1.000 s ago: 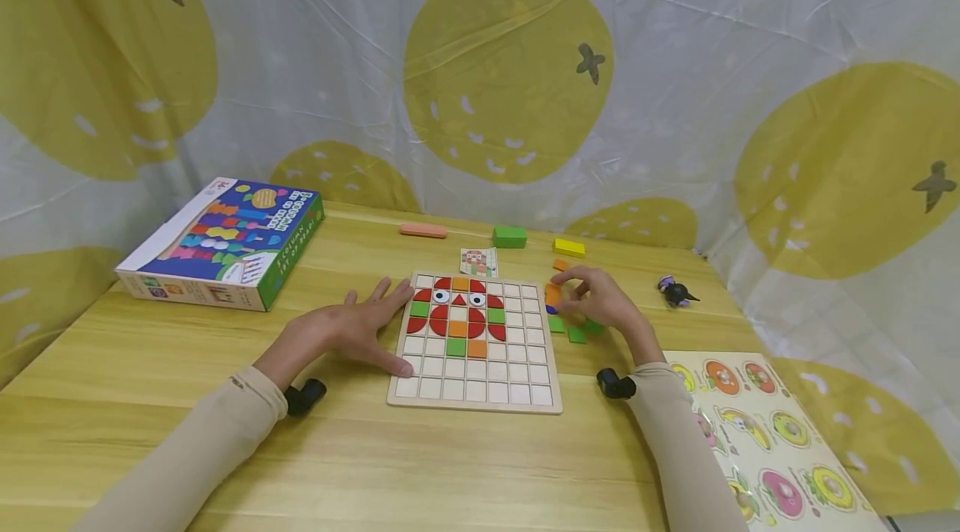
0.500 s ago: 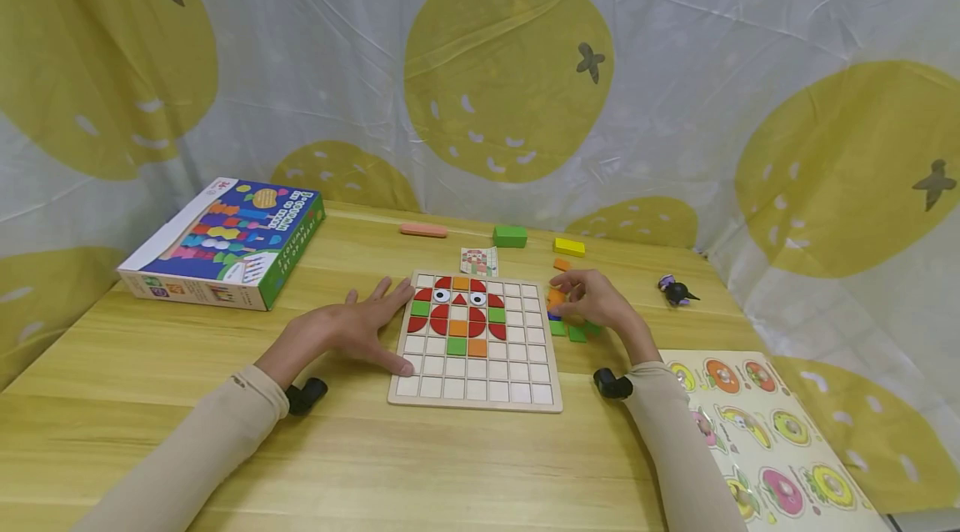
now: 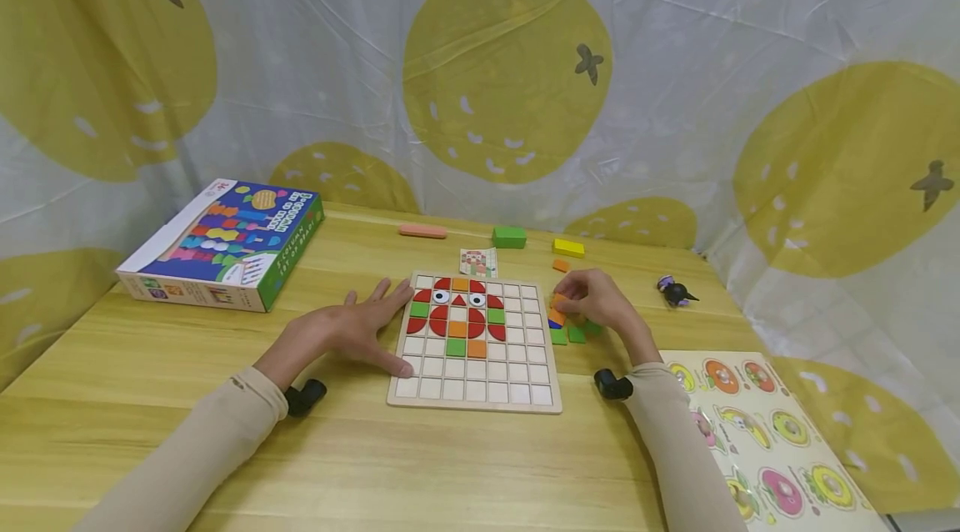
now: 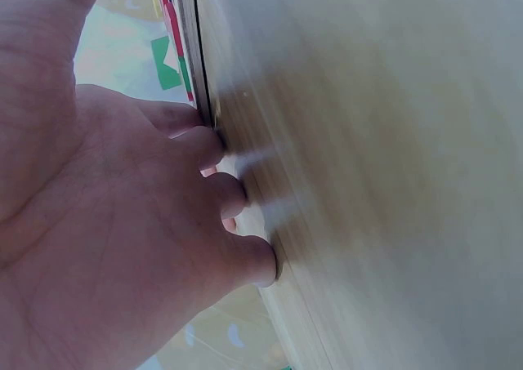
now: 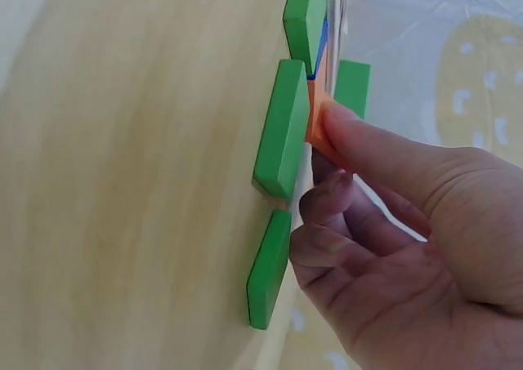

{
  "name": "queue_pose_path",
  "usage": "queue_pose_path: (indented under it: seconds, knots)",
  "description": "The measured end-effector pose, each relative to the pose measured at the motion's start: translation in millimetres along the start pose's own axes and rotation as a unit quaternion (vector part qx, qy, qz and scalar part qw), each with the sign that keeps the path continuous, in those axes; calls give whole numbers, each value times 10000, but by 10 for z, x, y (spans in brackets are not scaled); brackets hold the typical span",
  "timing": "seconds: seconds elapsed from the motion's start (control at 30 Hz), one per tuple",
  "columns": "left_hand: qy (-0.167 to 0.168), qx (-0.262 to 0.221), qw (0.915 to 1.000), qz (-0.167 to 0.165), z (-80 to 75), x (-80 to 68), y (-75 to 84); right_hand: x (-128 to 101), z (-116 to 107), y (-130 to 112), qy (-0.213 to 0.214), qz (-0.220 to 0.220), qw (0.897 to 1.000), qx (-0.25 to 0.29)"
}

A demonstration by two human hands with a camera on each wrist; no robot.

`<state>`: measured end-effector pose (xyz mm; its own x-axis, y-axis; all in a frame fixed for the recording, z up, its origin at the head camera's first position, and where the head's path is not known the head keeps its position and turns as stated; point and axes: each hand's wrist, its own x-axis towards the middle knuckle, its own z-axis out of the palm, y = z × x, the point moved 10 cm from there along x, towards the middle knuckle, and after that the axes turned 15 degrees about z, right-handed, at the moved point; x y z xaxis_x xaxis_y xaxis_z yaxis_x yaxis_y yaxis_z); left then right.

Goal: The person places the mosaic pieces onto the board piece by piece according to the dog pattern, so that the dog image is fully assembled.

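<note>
The left hand spreads along the left side of the wooden grid board, its thumb on the lower left squares and its forefinger at the upper left edge. In the left wrist view its fingertips press down on the tabletop beside the board. Just right of the board, the right hand pinches an orange tile between thumb and curled fingers. A blue piece shows under that tile, with several green tiles close by. Red, green and orange tiles and two eye pieces form a figure on the board.
A small pattern card lies behind the board. Farther back are a pink stick, a green block and a yellow block. A boxed toy stands left; a fruit puzzle board and a black figurine lie right.
The right hand has drawn its fingers together on the orange tile, which now sits slightly nearer and more tilted. The left hand and the board have stayed in place.
</note>
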<state>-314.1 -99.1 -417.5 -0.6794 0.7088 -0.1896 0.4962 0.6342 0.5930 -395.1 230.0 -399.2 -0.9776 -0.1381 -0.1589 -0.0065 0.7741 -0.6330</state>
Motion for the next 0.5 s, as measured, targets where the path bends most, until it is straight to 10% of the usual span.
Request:
queue_pose_path:
  seconds: [0.23, 0.5]
  knots:
    - [7, 18, 10000, -30, -4, 2, 9, -67, -89, -62, 85, 124, 9998, 130]
    - [-4, 46, 10000, -55, -5, 3, 4, -123, 166, -285, -1142, -17, 9899, 840]
